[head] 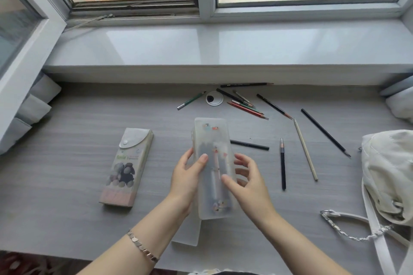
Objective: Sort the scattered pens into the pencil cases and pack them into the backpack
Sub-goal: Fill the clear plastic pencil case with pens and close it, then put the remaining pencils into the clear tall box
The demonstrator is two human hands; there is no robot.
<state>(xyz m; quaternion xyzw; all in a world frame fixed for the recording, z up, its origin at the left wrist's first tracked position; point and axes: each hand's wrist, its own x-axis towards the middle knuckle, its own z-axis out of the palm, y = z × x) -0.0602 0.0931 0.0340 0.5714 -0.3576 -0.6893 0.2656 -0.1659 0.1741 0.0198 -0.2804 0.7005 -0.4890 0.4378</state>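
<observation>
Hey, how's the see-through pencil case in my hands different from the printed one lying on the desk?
The translucent case is held up by the left hand and right hand; the printed case lies flat on the desk, untouched. The translucent case shows pens inside; the printed case is opaque, with a picture. The printed case's flap is snapped shut; the translucent case's flap seems to hang open. Both are long, slim boxes.

Silver flat-link bracelet (143, 246) on L wrist, both forearms bare.
</observation>
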